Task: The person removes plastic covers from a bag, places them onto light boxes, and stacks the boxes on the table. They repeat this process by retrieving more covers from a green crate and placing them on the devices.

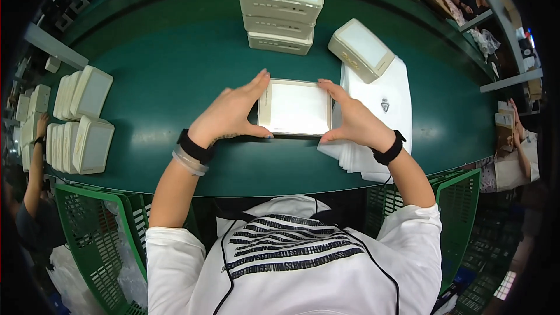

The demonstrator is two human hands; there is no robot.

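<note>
A shallow cream box [295, 108] with a white panel on top lies flat on the green table in front of me. My left hand [236, 108] grips its left side, with the fingers at the far corner and the thumb at the near one. On the opposite side my right hand [353, 114] holds the box the same way. Just right of it lies a stack of white plastic bags [394, 96], partly under my right hand and wrist. Another cream box [361, 51] sits tilted at the stack's far end.
A pile of cream boxes [280, 9] stands beyond my hands. Two rows of similar boxes [91, 144] lean at the left of the table [157, 81]. Green crates [96, 230] flank me below the table's edge. Co-workers' arms [36, 166] show at both sides.
</note>
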